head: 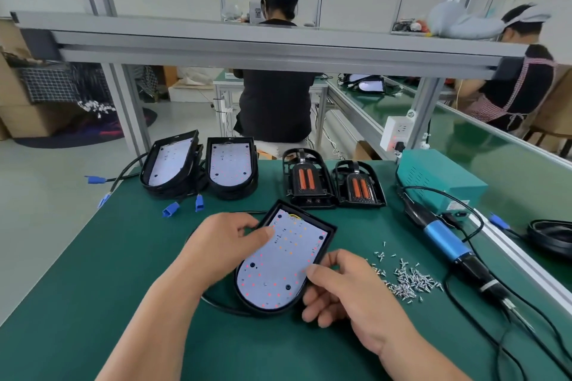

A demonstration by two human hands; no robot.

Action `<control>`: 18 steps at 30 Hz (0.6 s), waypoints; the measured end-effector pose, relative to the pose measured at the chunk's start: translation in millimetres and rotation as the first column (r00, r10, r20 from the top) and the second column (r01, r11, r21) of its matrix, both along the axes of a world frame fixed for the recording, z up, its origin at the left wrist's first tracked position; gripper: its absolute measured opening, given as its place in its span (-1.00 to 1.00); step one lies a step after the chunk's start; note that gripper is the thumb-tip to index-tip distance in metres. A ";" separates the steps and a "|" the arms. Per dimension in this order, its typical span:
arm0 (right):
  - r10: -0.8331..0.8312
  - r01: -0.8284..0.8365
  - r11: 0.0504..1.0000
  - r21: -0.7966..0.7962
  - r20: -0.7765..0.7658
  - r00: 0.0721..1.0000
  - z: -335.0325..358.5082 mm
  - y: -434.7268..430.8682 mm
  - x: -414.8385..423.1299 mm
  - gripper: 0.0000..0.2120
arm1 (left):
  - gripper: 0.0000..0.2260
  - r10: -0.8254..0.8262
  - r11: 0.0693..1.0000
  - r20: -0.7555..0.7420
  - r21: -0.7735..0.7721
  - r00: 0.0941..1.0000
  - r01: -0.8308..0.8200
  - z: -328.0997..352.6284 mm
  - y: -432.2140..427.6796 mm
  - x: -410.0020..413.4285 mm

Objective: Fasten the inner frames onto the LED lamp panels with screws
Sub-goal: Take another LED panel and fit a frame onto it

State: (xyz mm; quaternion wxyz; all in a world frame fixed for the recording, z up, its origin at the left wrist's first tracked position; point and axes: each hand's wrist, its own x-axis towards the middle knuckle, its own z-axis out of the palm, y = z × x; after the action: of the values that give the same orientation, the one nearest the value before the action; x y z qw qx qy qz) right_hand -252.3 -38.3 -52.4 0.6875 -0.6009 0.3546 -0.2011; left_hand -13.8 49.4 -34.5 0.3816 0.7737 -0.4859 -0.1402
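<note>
Steadying the LED lamp panel [284, 260] flat at the desk's [123, 288] near middle looks like the step in hand; the left grip [223, 244] pinches its upper left rim, the right grip [343, 291] its lower right rim, thumbs on the board; an inner frame [306, 179] waits just behind; screws [411, 280] and screwdriver [445, 241] crowd the right, so reach over them carefully; the desk's left edge slants close.
</note>
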 end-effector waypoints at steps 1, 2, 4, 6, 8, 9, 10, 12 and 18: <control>0.009 -0.009 1.000 0.013 0.000 1.000 0.3 -0.2 -0.5 -0.76 | -0.68 -0.013 1.000 -0.012 0.012 1.000 0.013 -1.4 -0.9 0.2; 0.027 -0.028 0.999 0.033 0.005 1.000 1.4 -0.2 -0.7 -0.76 | -0.78 -0.019 1.000 -0.019 0.015 1.000 0.019 -2.3 -1.3 1.7; 0.086 -0.087 0.995 0.049 0.015 0.996 3.9 -1.6 -2.7 -0.75 | -0.95 -0.037 0.999 -0.034 0.030 0.999 0.038 -4.6 -1.1 6.5; 0.127 -0.129 0.990 -0.050 -0.041 0.991 7.4 -7.4 -7.2 -0.70 | -0.92 -0.072 0.995 -0.046 0.061 0.996 0.075 -6.4 1.1 10.6; 0.044 -0.085 0.961 -0.263 -0.159 0.986 15.0 -18.9 -14.2 -0.63 | -0.91 -0.114 0.990 -0.063 0.082 0.991 0.119 -5.3 3.0 10.4; -0.037 -0.036 0.929 -0.368 -0.189 0.981 19.2 -27.0 -17.6 -0.61 | -0.91 -0.139 0.986 -0.080 0.081 0.987 0.146 -4.6 2.9 9.6; -0.119 0.018 0.888 -0.459 -0.191 0.974 23.4 -35.7 -20.5 -0.57 | -0.90 -0.163 0.983 -0.098 0.074 0.982 0.171 -3.8 2.4 8.4; -0.233 0.092 0.798 -0.596 -0.164 0.959 29.5 -52.7 -22.8 -0.55 | -0.87 -0.205 0.974 -0.103 0.073 0.973 0.213 -3.0 0.2 4.5; -0.354 0.186 0.665 -0.723 -0.086 0.931 35.6 -98.2 5.9 -0.76 | -0.85 -0.279 0.950 -0.135 0.106 0.951 0.294 -7.9 -11.5 -12.4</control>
State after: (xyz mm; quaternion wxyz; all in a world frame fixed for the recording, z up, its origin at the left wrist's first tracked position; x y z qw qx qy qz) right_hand -246.5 -136.5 -16.8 0.3248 -0.7756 0.4099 -0.3534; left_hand -26.2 37.9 -42.4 0.3362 0.7076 -0.5600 -0.2696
